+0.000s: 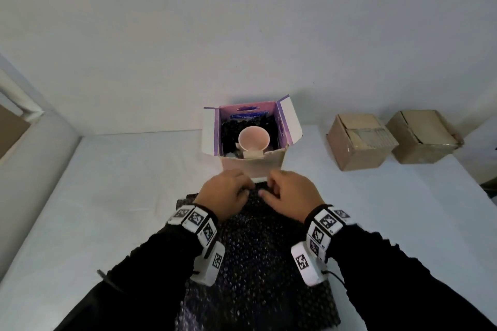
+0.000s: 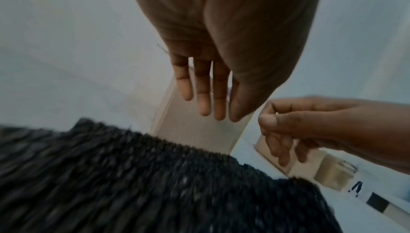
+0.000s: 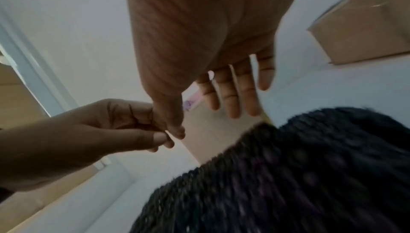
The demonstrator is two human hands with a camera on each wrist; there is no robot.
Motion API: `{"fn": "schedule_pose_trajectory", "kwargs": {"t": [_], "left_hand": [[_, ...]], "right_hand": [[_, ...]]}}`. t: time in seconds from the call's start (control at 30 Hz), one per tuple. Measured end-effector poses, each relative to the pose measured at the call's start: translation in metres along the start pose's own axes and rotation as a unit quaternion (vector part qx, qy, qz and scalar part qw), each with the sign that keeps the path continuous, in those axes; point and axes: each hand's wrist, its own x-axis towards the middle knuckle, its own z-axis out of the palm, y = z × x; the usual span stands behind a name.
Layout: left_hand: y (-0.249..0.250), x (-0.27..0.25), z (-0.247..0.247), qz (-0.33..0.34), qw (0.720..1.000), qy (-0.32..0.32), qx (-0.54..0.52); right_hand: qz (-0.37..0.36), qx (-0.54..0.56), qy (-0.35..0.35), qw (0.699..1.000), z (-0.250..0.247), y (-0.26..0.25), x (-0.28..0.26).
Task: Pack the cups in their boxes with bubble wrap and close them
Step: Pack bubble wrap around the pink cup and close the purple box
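L hand (image 1: 224,196): we see it over the wrap's far edge, fingers straight, holding nothing.
R hand (image 1: 289,197): beside it, fingers loosely curled, nothing gripped.
Wrap (image 1: 255,263): black, flat on table (image 1: 107,196) betw. our wrists.
Box (image 1: 251,140): open, just beyond hands; pink cup (image 1: 253,138) inside w/ wrap.
Cartons (image 1: 360,141): two, far right.

On my right, well away from where I work, two plain brown cardboard boxes (image 1: 360,141) sit side by side on the white table (image 1: 107,196), both closed, the nearer one with tape across its top and the farther one (image 1: 425,136) just beside it, near the table's far right edge. A bare white wall (image 1: 242,21) stands behind the table, and at my far left I see a pale frame with a brown panel (image 1: 10,129) set in it
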Motion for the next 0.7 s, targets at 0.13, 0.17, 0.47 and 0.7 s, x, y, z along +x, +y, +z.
{"fn": "schedule_pose_trajectory", "kwargs": {"t": [0.13,0.17,0.47,0.7], "left_hand": [[-0.004,-0.033,0.024,-0.107,0.984,-0.107,0.096],[-0.005,-0.039,0.028,-0.133,0.978,-0.116,0.107],[-0.011,-0.065,0.022,-0.319,0.941,-0.056,0.096],[-0.017,-0.058,0.012,-0.325,0.916,0.081,-0.219]], "right_hand": [[0.142,0.034,-0.129,0.981,0.036,0.009,-0.031],[0.156,0.058,-0.138,0.976,0.044,0.010,-0.036],[0.098,0.258,0.001,0.961,0.027,0.008,-0.038],[0.129,0.314,0.156,0.927,0.010,0.002,-0.033]]}}
